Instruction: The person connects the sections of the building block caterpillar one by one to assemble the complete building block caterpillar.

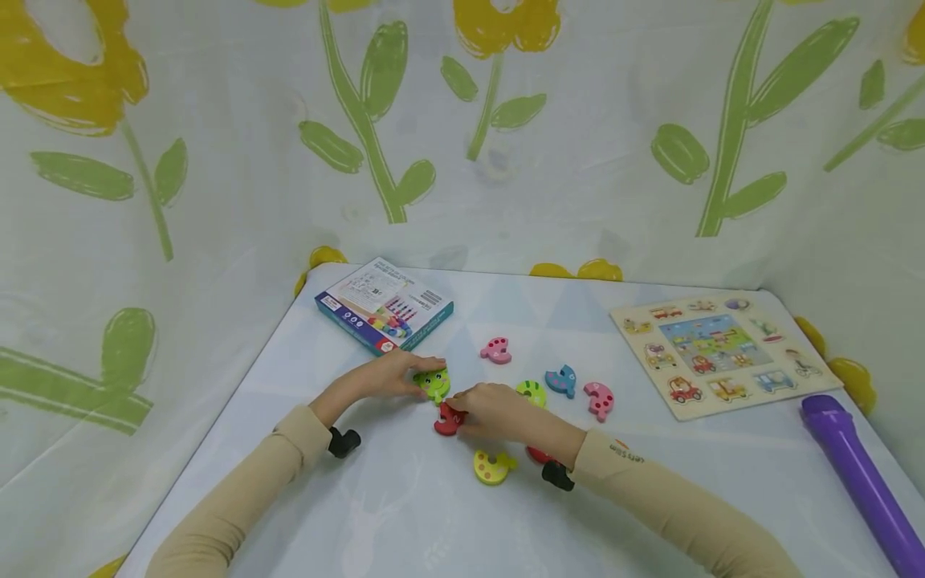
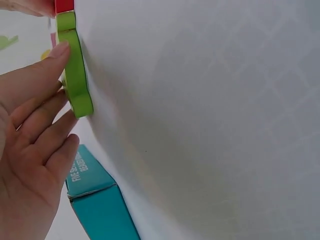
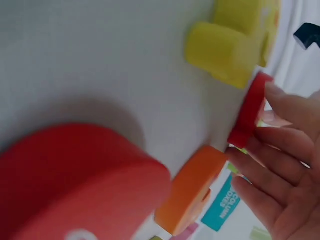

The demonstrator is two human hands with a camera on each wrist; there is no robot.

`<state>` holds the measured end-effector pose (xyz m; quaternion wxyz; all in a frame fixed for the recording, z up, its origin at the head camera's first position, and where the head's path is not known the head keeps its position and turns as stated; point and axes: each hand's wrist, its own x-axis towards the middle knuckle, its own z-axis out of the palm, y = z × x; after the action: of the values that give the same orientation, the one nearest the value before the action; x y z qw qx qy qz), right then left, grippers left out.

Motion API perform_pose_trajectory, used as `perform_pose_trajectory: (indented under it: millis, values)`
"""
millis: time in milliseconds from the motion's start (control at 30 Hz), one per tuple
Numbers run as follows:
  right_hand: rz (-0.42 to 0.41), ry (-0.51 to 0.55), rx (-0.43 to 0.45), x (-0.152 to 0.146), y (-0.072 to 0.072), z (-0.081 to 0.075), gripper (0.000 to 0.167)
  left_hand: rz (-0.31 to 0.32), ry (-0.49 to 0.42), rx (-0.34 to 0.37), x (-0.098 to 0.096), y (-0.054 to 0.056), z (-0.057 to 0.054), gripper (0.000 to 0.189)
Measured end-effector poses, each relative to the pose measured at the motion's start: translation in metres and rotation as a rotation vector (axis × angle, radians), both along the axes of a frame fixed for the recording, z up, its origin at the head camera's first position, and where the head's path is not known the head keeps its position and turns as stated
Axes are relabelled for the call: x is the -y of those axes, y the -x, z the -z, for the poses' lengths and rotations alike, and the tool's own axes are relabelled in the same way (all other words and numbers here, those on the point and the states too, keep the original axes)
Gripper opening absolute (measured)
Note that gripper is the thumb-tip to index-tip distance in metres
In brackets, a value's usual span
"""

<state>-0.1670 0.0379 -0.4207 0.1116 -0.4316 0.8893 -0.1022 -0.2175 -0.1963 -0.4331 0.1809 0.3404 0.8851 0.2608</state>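
A green puzzle piece (image 1: 435, 385) with a smiling face lies on the table. My left hand (image 1: 390, 373) holds it by the edge, the thumb (image 2: 61, 51) on its upper face and the other fingers along its side. Against its lower end sits a red curved puzzle piece (image 1: 446, 421), pinched by my right hand (image 1: 495, 413) between thumb and fingers. In the left wrist view the green and red pieces meet end to end. The right wrist view shows the red piece (image 3: 250, 110) tilted in the fingers, with an orange piece (image 3: 192, 192) close by.
A yellow spotted piece (image 1: 491, 468) lies nearer me, and another red piece (image 1: 538, 455) is partly under my right wrist. Beyond are pink (image 1: 495, 350), striped green (image 1: 532, 391) and blue (image 1: 561, 380) pieces. A box (image 1: 426, 321), a picture board (image 1: 672, 397) and a purple tube (image 1: 863, 482) stand around.
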Motion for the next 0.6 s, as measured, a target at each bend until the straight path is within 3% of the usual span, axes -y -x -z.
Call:
perform_pose_trajectory:
  millis: [167, 400, 600]
  values:
    - [0.019, 0.001, -0.055, 0.0021, -0.0019, 0.003, 0.045, -0.027, 0.037, -0.051, -0.0017, -0.0052, -0.0018, 0.061]
    - [0.049, 0.012, -0.057, 0.0025, -0.0039, 0.0036, 0.049, -0.067, 0.083, -0.093, -0.0019, -0.0073, -0.0038, 0.063]
    - [0.065, 0.053, -0.046, 0.002, -0.0044, 0.0049, 0.045, -0.02, 0.068, -0.061, 0.0029, -0.0061, -0.0041, 0.066]
